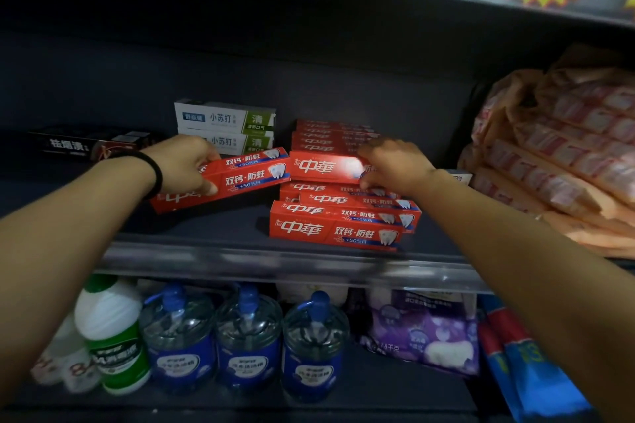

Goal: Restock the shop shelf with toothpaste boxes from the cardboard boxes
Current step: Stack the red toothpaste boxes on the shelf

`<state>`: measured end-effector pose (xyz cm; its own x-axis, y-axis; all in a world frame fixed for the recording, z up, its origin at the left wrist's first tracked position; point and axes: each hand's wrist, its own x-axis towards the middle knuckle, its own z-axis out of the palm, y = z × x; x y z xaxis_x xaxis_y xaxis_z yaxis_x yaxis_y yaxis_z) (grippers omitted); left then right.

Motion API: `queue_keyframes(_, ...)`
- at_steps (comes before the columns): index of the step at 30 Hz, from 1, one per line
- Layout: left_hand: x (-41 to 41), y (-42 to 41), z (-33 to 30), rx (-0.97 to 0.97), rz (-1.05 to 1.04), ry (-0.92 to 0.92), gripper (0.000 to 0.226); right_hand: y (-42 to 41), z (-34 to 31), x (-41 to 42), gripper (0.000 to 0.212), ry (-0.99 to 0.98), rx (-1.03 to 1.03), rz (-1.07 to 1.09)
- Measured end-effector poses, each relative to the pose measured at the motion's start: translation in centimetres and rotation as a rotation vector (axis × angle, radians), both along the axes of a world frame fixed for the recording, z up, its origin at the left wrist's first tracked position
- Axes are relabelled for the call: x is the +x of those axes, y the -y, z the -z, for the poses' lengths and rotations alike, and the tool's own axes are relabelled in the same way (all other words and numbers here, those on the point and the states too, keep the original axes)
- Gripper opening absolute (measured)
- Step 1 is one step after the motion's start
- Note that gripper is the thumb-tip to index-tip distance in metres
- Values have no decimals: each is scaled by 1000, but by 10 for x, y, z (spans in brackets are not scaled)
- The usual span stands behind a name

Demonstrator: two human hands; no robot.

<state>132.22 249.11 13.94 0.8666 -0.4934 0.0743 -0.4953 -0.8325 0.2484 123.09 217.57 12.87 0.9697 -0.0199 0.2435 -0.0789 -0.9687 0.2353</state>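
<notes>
Bare left hand gripping two glossy red cartons, right hand on stack

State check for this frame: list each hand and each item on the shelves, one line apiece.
left hand: grips red boxes held tilted
held red boxes: lifted, left of the stack
right hand: holds the top box of the stack
red box stack: lying flat, unevenly piled
white-green boxes: two stacked flat
black boxes: lying flat
blue-capped bottles: upright, capped
</notes>
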Motion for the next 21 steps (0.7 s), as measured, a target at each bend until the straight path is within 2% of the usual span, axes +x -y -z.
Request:
queue_keyframes(10, -5, 3, -4, 4, 11, -27, 43, -5, 4, 7, 40, 66, -107, 11)
queue_keyframes(16, -18, 6, -17, 6, 38, -9, 40, -10, -12, -5, 43, 27, -57, -44)
queue_keyframes(21, -42, 20, -35, 7, 92, -12, 38, -32, -36, -32, 62, 104, -32, -196)
